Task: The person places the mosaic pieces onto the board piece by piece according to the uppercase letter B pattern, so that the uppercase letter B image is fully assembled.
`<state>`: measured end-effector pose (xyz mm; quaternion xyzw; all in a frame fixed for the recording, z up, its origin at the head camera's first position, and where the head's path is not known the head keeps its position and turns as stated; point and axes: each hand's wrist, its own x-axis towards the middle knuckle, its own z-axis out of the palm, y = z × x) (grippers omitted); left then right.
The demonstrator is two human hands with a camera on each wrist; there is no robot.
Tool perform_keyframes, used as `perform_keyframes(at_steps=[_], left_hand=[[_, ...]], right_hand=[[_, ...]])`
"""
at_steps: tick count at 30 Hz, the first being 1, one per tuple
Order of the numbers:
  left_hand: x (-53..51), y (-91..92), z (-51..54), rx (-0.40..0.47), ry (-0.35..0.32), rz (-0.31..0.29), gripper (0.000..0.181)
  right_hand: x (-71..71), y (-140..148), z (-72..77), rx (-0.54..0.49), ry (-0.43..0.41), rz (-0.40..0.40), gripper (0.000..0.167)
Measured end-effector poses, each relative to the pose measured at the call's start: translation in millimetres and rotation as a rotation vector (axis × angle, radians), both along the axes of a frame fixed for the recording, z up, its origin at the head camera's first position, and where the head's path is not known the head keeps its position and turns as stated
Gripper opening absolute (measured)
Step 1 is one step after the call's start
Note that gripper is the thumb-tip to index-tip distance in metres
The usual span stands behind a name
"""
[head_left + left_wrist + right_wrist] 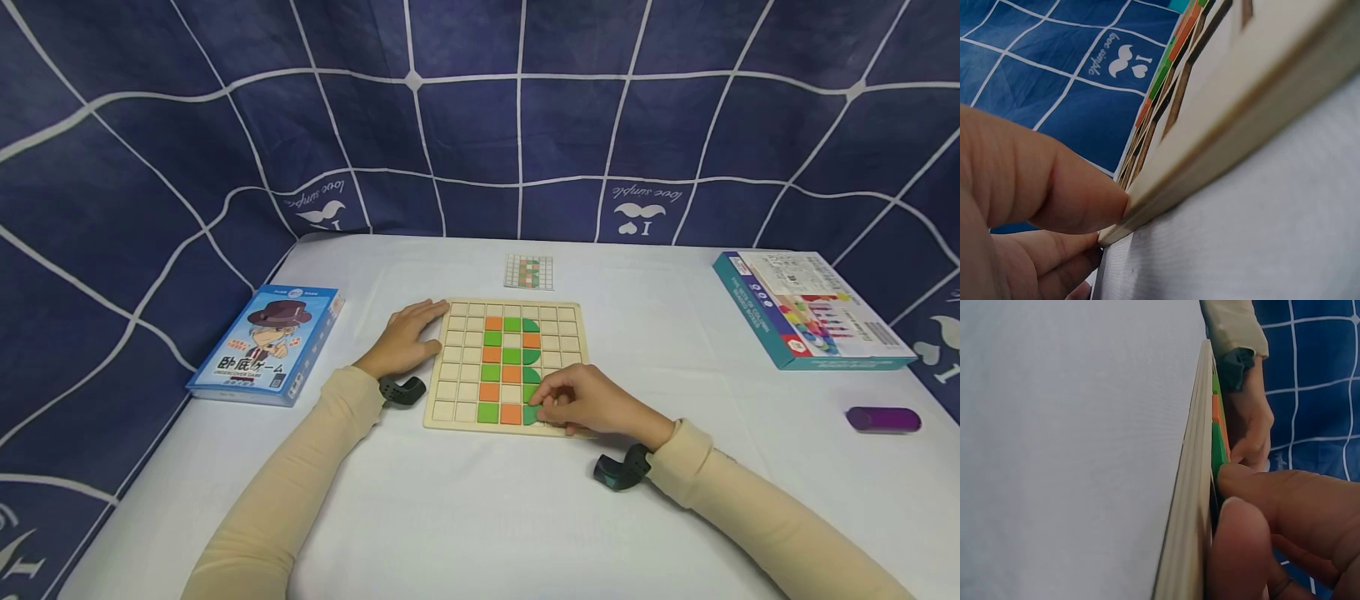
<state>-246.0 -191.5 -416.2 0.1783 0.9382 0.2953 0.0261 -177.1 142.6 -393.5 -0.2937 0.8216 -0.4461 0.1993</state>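
Note:
A wooden grid board [562, 314] lies flat on the table, with orange, light green and dark green pieces in its middle columns. My left hand [405, 340] rests along the board's left edge, fingers reaching the far corner; its thumb [1079, 194] touches the rim in the left wrist view. At the near end of the rounded-piece column, my right hand [592, 402] pinches a dark green rounded piece [529, 415]. In the right wrist view, the index fingertip is on the dark green piece [1217, 447], with the thumb close below. The fingers hide part of the board.
Beyond the board lies a small pattern card [529, 272] with a similar coloured grid. A blue game box [266, 342] stands at the left, a teal-and-white box [817, 312] at the right. A purple cylinder [883, 419] lies near the right edge.

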Motion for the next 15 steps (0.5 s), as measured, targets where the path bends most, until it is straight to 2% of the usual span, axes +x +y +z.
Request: perform_keyframes(at_steps=[9,15], left_hand=[[-0.3,1.8,-1.2,-0.006,-0.017,0.003,0.075],[4.0,1.1,-2.9,-0.004,-0.058,0.012,0.075]], right_hand=[[4.0,0.2,-3.2,0.012,0.028,-0.011,0.006],[5.2,12.0,-5.0,-0.035,0.028,-0.025,0.01]])
